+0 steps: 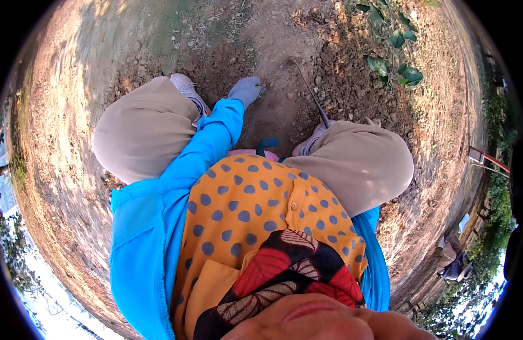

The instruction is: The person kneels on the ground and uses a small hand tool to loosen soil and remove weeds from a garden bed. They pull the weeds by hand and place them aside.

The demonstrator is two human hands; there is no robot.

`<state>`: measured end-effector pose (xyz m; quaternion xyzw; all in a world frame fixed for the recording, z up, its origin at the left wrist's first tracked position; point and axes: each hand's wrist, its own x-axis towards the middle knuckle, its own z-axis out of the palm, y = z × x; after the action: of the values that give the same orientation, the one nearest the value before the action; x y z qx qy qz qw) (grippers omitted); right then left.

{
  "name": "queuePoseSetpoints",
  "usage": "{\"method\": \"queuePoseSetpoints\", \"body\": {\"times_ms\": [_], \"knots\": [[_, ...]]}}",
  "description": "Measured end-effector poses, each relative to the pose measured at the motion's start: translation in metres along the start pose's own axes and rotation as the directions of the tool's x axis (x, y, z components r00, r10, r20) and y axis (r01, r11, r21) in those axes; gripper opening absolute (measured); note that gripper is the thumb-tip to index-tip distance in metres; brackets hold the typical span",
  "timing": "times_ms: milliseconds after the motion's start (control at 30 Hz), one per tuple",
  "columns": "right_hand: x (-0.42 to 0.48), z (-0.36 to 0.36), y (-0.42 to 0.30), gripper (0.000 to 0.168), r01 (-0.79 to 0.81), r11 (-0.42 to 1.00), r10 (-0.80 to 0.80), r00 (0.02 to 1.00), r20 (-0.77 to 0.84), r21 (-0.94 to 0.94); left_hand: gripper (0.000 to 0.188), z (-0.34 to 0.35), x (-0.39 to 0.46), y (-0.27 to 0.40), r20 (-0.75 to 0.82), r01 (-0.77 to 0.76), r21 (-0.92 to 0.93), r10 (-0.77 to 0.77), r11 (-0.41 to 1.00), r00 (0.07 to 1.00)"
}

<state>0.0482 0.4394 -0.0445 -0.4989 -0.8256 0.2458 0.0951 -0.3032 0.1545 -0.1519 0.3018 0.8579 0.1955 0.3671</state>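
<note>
My left hand [246, 91], in a grey glove, reaches down close to the soil between my shoes, its fingers curled. Something small shows at the fingertips, too indistinct to name. My right hand is out of view; its blue sleeve [374, 250] passes down behind my right knee. A thin, dark long-handled tool [310, 89] with a bent tip slants over the soil, its near end by my right shoe [310, 140]. Pink material [270, 156] with a dark strap shows between my legs, mostly covered by my orange dotted shirt.
Dry, cloddy soil [227, 55] surrounds my feet. My left shoe [187, 87] stands beside the gloved hand. A leafy green stem [391, 63] rises ahead on the right. A red-handled object [495, 163] and another person [452, 259] are at the far right.
</note>
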Motion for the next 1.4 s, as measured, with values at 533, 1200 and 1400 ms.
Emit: {"method": "queuePoseSetpoints", "body": {"times_ms": [533,1200,1400], "knots": [[-0.039,-0.157,-0.304,0.037,0.769,0.629,-0.776,0.615,0.135,0.111,0.024,-0.163,-0.100,0.178,-0.598,-0.629,-0.768,0.215,0.122,0.772],[-0.002,-0.114,-0.304,0.034,0.073,0.696,-0.443,0.827,0.347,0.714,0.030,-0.158,-0.102,0.192,-0.798,-0.788,-0.390,0.253,0.477,0.548],[-0.007,-0.115,-0.296,0.027,0.482,0.682,-0.576,0.818,-0.003,0.550,0.046,-0.173,-0.128,0.219,-0.686,-0.720,-0.641,0.221,0.267,0.693]]}}
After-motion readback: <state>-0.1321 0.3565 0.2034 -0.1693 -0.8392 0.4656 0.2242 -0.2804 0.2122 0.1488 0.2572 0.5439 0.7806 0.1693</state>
